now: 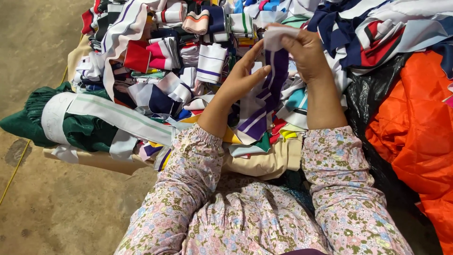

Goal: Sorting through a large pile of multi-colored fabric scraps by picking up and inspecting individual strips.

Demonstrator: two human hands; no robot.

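**Purple-and-white strip held up over a heap of knit trims**

Bare concrete floor [52,208] fills the nine o'clock side of the view, with a thin yellow cord [14,172] lying across it. Toward twelve o'clock a big heap of folded striped fabric pieces [188,52] spreads out in white, navy, red, pink and green. At nine o'clock of the heap lies a dark green bundle [80,130] wrapped by a white band. Orange cloth [415,132] sits at three o'clock, on black plastic sheeting [373,94].

Both arms wear pink floral sleeves. The right hand [309,54] pinches the white top end of a purple-and-white striped strip [271,89], its grip closed on the fabric. The left hand [243,75] lies against the same strip lower down, thumb on its front; its grip is narrow and in contact with the cloth. The strip hangs toward six o'clock, just above the heap, its lower end reaching a beige cloth [266,163] near the lap.
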